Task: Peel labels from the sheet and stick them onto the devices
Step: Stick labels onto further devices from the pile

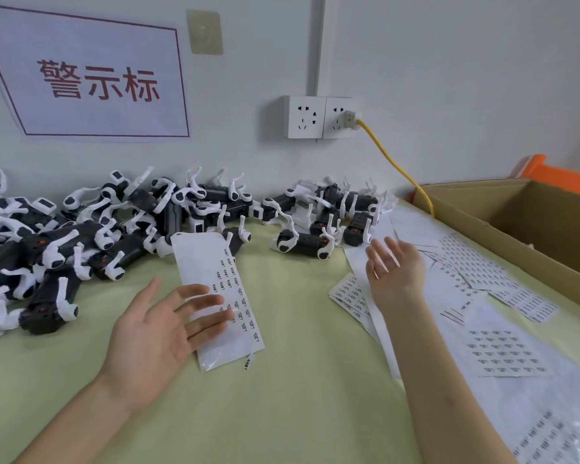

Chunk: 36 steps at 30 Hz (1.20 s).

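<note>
1. The left hand is spread flat, palm up, gripping nothing; its fingertips overlap the near left edge of the label sheet, though whether they press it or hover just above I cannot tell.
2. The right hand is likewise splayed and empty, raised above the loose label sheets scattered along the right of the table.
3. Risk, as I judge it: with neither hand pinching a label, the central sheet may slide on the cloth when a nail digs at a corner; it needs holding down.
4. One stray label lies just off the sheet's near corner; it could cling to a wrist or the cloth and be wasted.
5. The labels are small and closely printed, so lifting two at once or creasing one seems likely.
6. The sheet lies between the hands, its far end touching the devices heaped to the left; a smaller cluster sits near the right fingertips.
7. A cardboard box stands at the far right, apart from both hands.
</note>
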Tool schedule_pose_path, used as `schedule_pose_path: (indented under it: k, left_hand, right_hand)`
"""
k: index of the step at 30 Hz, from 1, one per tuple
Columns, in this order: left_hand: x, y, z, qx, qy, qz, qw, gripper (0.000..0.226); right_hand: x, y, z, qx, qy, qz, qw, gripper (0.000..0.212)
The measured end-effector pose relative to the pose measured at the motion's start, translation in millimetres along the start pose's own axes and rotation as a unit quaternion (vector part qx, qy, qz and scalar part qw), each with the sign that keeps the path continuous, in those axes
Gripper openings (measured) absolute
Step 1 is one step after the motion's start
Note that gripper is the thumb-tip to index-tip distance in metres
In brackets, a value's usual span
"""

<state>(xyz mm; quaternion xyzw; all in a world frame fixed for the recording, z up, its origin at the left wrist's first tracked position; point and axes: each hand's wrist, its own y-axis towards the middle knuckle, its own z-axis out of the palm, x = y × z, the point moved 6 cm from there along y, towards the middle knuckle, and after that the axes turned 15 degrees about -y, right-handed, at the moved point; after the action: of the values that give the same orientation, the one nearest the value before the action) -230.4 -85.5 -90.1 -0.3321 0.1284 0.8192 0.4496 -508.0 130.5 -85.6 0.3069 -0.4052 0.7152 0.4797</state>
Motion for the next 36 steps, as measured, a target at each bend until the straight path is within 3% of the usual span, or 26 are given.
schedule_pose_path:
  k: [2, 5, 8, 10, 15, 17, 22, 24, 27, 30, 32, 36]
  left_hand:
    - [0, 0, 0, 0.002, 0.002, -0.001, 1.0, 0.058]
    - [0, 0, 0, 0.005, 0.003, -0.007, 1.0, 0.058]
    - [0, 1, 1, 0.012, 0.0, -0.012, 1.0, 0.058]
    - [1, 1, 1, 0.016, 0.002, -0.014, 1.0, 0.058]
    - [3, 0, 1, 0.023, 0.011, -0.016, 1.0, 0.058]
    - [2, 0, 1, 0.027, 0.014, -0.018, 0.999, 0.058]
    - [4, 0, 1, 0.033, 0.01, -0.023, 0.999, 0.056]
    - [5, 1, 1, 0.035, 0.015, -0.024, 0.999, 0.055]
    - [6, 1, 1, 0.045, 0.018, -0.032, 0.998, 0.053]
    - [6, 1, 3, 0.056, 0.02, -0.036, 0.998, 0.058]
    - [5, 0, 5, 0.067, 0.026, -0.032, 0.997, 0.057]
    - [6, -5, 15, 0.121, 0.034, -0.037, 0.991, 0.068]
  right_hand:
    - [1, -4, 10, -0.023, -0.218, -0.085, 0.972, 0.023]
    - [-4, -16, 37, 0.039, -0.446, -0.242, 0.861, 0.038]
    - [-30, -16, 58, 0.147, -0.616, -0.275, 0.724, 0.047]
    - [-40, -12, 61, 0.149, -0.688, -0.278, 0.654, 0.052]
    - [-29, -21, 67, 0.102, -0.627, -0.372, 0.677, 0.048]
    - [-21, -31, 71, 0.111, -0.57, -0.407, 0.705, 0.052]
    - [-11, -49, 74, 0.128, -0.514, -0.427, 0.733, 0.062]
    - [-9, -55, 75, 0.136, -0.474, -0.409, 0.768, 0.062]
    - [-8, -61, 78, 0.216, -0.342, -0.313, 0.859, 0.047]
    - [-13, -64, 84, 0.294, -0.243, -0.22, 0.898, 0.035]
    - [-19, -71, 91, 0.364, -0.202, -0.16, 0.895, 0.034]
    - [-34, -94, 102, 0.48, -0.241, -0.101, 0.837, 0.03]
